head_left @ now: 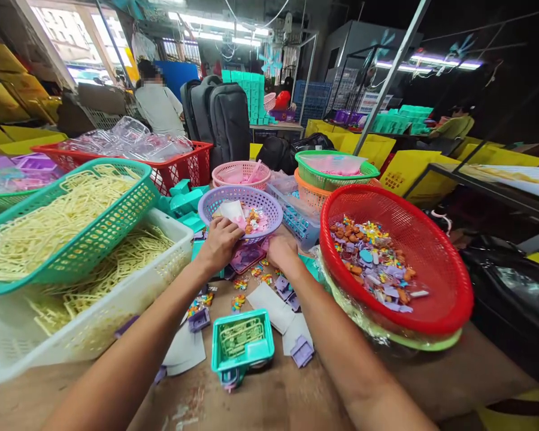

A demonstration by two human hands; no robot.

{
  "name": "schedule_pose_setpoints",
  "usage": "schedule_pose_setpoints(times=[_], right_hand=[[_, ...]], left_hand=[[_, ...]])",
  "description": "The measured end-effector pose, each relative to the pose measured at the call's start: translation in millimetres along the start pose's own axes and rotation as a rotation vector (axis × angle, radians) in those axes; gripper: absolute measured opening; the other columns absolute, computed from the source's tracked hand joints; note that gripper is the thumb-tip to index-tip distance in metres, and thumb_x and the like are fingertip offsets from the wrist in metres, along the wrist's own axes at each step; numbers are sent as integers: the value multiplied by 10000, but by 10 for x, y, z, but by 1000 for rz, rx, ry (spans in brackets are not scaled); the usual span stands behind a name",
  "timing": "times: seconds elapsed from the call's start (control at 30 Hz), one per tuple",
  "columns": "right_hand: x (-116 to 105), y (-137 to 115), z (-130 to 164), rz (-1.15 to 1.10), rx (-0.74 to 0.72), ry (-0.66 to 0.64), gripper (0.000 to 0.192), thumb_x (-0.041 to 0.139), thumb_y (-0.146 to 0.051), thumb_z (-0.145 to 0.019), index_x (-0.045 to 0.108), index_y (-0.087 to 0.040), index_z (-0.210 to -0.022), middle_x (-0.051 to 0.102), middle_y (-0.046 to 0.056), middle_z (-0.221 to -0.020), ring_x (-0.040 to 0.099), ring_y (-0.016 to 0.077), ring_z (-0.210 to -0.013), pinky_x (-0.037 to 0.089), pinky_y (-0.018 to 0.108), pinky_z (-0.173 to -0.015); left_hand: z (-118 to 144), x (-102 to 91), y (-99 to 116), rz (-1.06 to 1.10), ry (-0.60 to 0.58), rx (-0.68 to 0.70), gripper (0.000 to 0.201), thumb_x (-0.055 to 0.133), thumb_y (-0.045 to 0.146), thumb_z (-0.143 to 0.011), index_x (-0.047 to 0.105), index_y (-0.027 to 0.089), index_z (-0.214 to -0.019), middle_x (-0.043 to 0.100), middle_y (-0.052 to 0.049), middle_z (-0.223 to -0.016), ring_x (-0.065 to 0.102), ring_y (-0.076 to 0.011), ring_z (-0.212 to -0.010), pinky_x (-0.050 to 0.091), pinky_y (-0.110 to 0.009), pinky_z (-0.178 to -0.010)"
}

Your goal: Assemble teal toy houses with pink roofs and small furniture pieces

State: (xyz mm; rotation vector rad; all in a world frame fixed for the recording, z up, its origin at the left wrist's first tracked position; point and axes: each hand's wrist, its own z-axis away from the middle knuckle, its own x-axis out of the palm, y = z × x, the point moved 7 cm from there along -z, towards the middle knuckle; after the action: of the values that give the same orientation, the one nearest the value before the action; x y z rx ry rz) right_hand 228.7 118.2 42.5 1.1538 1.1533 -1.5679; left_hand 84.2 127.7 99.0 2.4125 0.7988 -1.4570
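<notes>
From my head camera, the purple basket [240,209] holds small coloured pieces, the big red basket [395,257] a heap more. My left hand [220,239] pinches a white packet [232,211] at the purple rim; my right hand [281,251], fingers hidden, rests just beside on the purple tray [247,257].

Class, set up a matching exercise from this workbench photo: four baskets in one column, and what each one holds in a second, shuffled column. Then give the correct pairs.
Column 1
1. big red basket
2. lilac basket
3. tilted green basket
4. small teal basket

Column 2
A. heap of pale yellow plastic frames
B. white packet and a few colourful bits, with the left hand at its rim
C. a single yellow-green frame piece
D. many small colourful pieces, brown and lilac among them

Pairs: 1-D, 2-B, 3-A, 4-C
</notes>
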Motion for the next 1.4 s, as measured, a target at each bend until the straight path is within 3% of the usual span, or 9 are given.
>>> schedule_pose_setpoints(times=[0.23,0.37,0.5,0.57,0.67,0.8,0.9,1.1,1.4], right_hand=[[-291,-31,652,-359,-278,34,367,438,-467,-981,618,-165,-877,643,15,-775,599,145,-735,477,256,-683],[-200,-126,1001,-1079,-427,-14,297,426,-466,-961,544,-197,-1007,615,1,-872,580,125,-730,498,242,-650],[70,-213,1316,-1598,-405,-116,379,503,-503,-922,478,-256,-1208,609,33,-1067,620,149,-854,547,279,-710],[198,-190,1449,-1496,-359,-158,364,561,-515,-895,519,-241,-1130,601,35,-1022,617,152,-830,553,276,-674],[189,-3,1595,-1201,-346,17,393,658,-513,-841,530,-227,-1078,580,53,-1058,612,184,-942,569,310,-743],[184,-94,1829,-773,-628,84,827,731,-530,-778,330,-243,-1441,407,132,-1450,415,282,-1353,426,465,-1093],[330,-210,1946,-584,-720,40,893,672,-544,-837,214,-212,-1528,348,152,-1513,328,280,-1421,296,480,-1184],[376,-139,2012,-552,-739,129,814,680,-526,-842,313,-234,-1507,445,132,-1394,426,269,-1328,361,451,-1136],[388,-58,1960,-535,-843,63,757,610,-466,-907,253,-240,-1535,337,142,-1513,328,279,-1420,298,488,-1176]], left_hand=[[-20,-87,105,43,30,-71,269,550,194,-887,629,217,-1143,604,-122,-1208,471,-316,-1160,359,-556,-1015],[283,-378,304,522,180,-217,469,576,393,-916,489,201,-1335,562,-127,-1294,493,-286,-1208,420,-504,-1030],[639,-492,713,865,-21,-179,763,641,468,-870,274,218,-1490,460,-162,-1433,509,-290,-1262,473,-449,-1020],[806,-555,808,759,-115,-157,769,692,443,-833,324,217,-1469,455,-163,-1429,488,-304,-1286,458,-460,-1043],[1021,-630,879,633,-231,-51,792,712,410,-822,320,222,-1484,435,-167,-1458,438,-322,-1337,412,-502,-1083],[1237,-618,981,661,-333,64,903,729,445,-811,228,243,-1534,354,-162,-1542,366,-329,-1407,342,-514,-1145],[1326,-544,1006,705,-310,14,938,762,483,-769,262,231,-1521,338,-172,-1542,336,-330,-1426,337,-495,-1159],[1466,-450,1015,804,-228,-100,842,751,424,-800,306,208,-1481,427,-175,-1471,393,-300,-1391,354,-470,-1155],[1584,-346,941,920,-186,-218,840,757,421,-793,325,221,-1485,455,-145,-1473,444,-294,-1358,379,-455,-1135]])
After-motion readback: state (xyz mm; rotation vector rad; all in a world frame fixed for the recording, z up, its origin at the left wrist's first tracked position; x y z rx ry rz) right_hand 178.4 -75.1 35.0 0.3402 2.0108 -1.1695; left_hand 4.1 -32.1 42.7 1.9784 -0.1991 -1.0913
